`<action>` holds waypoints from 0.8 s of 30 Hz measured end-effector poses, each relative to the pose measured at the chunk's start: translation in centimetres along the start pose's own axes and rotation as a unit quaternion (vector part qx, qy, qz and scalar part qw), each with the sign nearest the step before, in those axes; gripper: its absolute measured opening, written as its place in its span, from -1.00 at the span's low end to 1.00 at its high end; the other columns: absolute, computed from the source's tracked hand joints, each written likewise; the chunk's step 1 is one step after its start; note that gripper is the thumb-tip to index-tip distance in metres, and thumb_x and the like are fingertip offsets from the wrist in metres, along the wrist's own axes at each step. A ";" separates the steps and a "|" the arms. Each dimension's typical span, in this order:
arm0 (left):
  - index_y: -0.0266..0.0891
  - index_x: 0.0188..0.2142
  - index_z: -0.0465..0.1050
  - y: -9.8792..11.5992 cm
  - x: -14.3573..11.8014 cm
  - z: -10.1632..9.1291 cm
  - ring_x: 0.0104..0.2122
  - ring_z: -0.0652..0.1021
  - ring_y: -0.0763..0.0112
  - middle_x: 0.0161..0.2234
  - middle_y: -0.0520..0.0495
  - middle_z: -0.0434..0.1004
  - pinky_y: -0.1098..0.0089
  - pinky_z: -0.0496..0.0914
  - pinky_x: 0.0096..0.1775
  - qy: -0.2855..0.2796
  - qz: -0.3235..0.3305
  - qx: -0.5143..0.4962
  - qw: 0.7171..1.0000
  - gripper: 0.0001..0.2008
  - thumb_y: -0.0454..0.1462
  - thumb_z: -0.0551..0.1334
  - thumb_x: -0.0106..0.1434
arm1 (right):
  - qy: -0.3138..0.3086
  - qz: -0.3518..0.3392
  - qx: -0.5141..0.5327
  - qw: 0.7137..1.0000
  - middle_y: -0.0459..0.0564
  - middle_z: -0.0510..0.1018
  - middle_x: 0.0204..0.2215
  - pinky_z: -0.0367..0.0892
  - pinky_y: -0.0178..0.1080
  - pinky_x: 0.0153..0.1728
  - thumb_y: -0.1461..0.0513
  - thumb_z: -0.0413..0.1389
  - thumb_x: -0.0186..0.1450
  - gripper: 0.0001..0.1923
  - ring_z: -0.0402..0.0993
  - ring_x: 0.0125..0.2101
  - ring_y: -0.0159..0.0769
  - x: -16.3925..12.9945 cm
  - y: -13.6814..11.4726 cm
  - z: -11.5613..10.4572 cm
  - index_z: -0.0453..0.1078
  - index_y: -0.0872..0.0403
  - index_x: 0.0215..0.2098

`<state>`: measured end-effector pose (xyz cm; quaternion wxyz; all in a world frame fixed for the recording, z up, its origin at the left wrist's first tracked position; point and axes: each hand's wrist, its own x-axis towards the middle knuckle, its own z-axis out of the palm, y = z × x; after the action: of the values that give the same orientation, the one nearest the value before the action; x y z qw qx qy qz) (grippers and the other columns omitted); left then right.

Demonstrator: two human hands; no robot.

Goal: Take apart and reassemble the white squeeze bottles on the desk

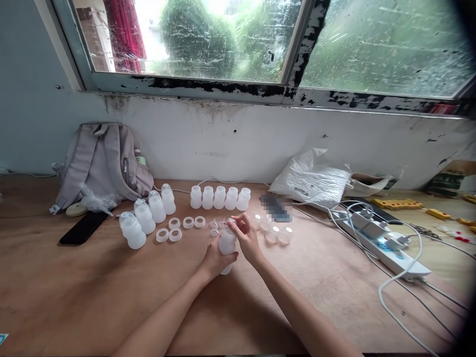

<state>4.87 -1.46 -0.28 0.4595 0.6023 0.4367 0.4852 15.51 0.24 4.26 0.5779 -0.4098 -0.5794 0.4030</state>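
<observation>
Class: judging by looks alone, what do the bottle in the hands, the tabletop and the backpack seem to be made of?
Bottle: probably frosted plastic, milky and translucent.
Tabletop: likely plywood or wood laminate, brown with faint grain and a matt sheen.
Backpack: soft grey woven fabric, seemingly; it slumps and creases.

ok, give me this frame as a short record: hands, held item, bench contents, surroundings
left hand: grips the body of a white bottle
right hand: fingers at the top of that bottle
bottles without caps: five in a row near the wall
capped bottles: five, left of the hands
rings: loose, between the bottle groups
clear lids: right of the hands
backpack: far left, against the wall
power strip: right, cables plugged in
table: bare wood
</observation>
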 end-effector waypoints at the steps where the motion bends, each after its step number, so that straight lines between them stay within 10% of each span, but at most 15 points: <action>1: -0.22 -0.31 0.32 0.0 0.0 0.0 -0.49 0.34 0.42 -0.48 0.04 0.35 0.42 0.24 -0.45 -0.001 -0.002 0.000 1.000 -0.67 -0.36 0.27 -0.15 | -0.005 0.003 0.013 1.000 -0.12 0.41 -0.47 0.25 -0.33 -0.44 0.13 0.10 0.13 -0.79 0.36 -0.44 -0.37 0.1 0.1 0.0 0.15 0.03 -0.45; 15: -0.28 -0.26 0.28 -0.2 0.2 0.0 -0.51 0.36 0.46 -0.49 0.05 0.35 0.45 0.26 -0.48 -0.015 0.014 -0.024 1.000 -0.61 -0.39 0.25 -0.16 | -0.050 0.042 0.096 0.993 -0.10 0.49 -0.44 0.26 -0.29 -0.40 0.13 0.09 0.15 -0.82 0.41 -0.43 -0.33 0.0 0.5 -0.5 0.18 0.03 -0.40; 24: -0.28 -0.16 0.27 -0.4 -0.4 -0.1 -0.59 0.42 0.45 -0.50 -0.01 0.42 0.43 0.30 -0.50 -0.061 -0.076 -0.073 0.993 -0.57 -0.03 0.15 0.07 | -0.030 0.029 0.061 0.997 -0.13 0.44 -0.48 0.22 -0.35 -0.45 0.10 0.08 0.15 -0.80 0.34 -0.46 -0.38 0.5 3.6 -1.7 0.21 0.05 -0.46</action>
<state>4.63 -1.78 -0.73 0.5638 0.5606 0.4157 0.4416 17.28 1.87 1.06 0.5726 -0.3782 -0.5584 0.4662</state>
